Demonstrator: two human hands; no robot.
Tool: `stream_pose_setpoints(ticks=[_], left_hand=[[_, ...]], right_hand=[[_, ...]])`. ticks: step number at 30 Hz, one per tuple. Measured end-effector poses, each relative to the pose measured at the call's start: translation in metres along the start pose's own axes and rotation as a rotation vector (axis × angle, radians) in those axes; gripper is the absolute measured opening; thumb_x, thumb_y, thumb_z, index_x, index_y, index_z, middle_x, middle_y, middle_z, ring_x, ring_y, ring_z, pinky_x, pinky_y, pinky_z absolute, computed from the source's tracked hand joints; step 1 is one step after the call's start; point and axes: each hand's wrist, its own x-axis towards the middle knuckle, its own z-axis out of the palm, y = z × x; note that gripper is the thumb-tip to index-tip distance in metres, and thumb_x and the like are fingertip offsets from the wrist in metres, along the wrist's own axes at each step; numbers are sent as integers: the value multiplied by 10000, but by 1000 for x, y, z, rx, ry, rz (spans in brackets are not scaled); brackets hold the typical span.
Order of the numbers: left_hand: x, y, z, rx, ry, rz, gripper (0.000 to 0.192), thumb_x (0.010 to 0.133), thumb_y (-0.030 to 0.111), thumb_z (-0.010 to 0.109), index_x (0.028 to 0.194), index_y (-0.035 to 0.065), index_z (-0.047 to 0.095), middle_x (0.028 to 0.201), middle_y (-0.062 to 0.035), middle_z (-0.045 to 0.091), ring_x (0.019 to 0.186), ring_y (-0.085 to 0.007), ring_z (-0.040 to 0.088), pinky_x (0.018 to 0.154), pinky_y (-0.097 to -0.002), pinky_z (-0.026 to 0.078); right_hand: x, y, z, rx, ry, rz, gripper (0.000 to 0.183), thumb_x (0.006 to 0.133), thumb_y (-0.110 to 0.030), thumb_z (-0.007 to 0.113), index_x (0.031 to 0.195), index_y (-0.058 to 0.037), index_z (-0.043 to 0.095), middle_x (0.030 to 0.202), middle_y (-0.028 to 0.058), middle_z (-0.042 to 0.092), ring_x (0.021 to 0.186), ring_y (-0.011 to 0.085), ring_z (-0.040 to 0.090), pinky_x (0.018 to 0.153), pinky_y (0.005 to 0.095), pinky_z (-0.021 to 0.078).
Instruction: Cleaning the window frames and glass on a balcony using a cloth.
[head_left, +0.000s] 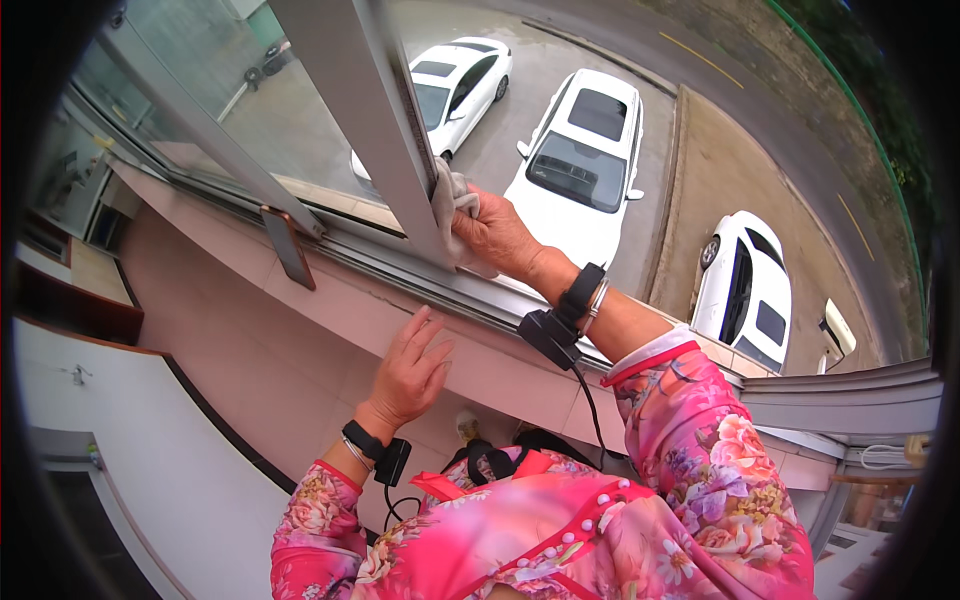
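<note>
My right hand (499, 232) grips a grey cloth (448, 196) and presses it to the edge of a sliding window's metal frame (375, 127), near its lower end. Part of the cloth hangs down beside the frame's foot. My left hand (409, 367) is empty, its fingers apart, over the pink tiled windowsill (360, 311). Below the frame runs the metal window track (480, 285). A smartphone (287, 247) stands on the sill to the left, leaning against the window.
Outside the open window, a white car (577, 150) is parked below, with other white cars on both sides. A cabled black device (551, 337) is strapped to my right wrist, another (391, 461) to my left. White cabinets (150, 420) stand at left.
</note>
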Motion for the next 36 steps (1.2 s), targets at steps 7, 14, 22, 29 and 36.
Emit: stream_pose_setpoints(ticks=[7, 14, 22, 29, 36], left_hand=[[-22, 5, -9, 28, 45, -107, 284, 748, 33, 611, 1032, 38, 620, 1234, -162, 517, 1244, -379, 410, 1009, -434, 367], [-23, 9, -13, 57, 42, -123, 282, 766, 27, 603, 1048, 40, 617, 1244, -174, 507, 1252, -393, 392, 1012, -444, 360], [-16, 12, -25, 62, 54, -126, 254, 780, -4, 584, 1032, 24, 612, 1242, -179, 506, 1259, -408, 380, 1017, -456, 354], [-18, 18, -25, 84, 50, -160, 252, 778, -8, 580, 1026, 20, 616, 1239, -184, 508, 1258, -415, 376, 1018, -460, 350], [-28, 21, -23, 92, 46, -183, 249, 770, -7, 585, 1016, 16, 617, 1236, -181, 510, 1252, -414, 380, 1010, -457, 360]], right_hand=[[-23, 48, -8, -288, -93, 32, 197, 871, -180, 603, 1037, -81, 567, 849, 114, 621, 749, 252, 561, 720, 319, 464], [-17, 28, -13, -469, -142, -33, 262, 808, -72, 633, 1067, -89, 592, 932, 128, 643, 834, 233, 600, 763, 316, 471], [47, -140, -15, 19, -18, -453, 239, 818, -129, 676, 1038, -49, 625, 831, 60, 655, 745, 101, 582, 684, 259, 485], [20, -47, -6, 268, -101, -90, 279, 915, -263, 597, 1133, -92, 570, 941, -5, 625, 861, 82, 523, 790, 249, 453], [-20, 39, -7, -266, -127, 53, 211, 905, -213, 588, 1063, -72, 576, 882, 81, 624, 816, 182, 567, 758, 320, 465]])
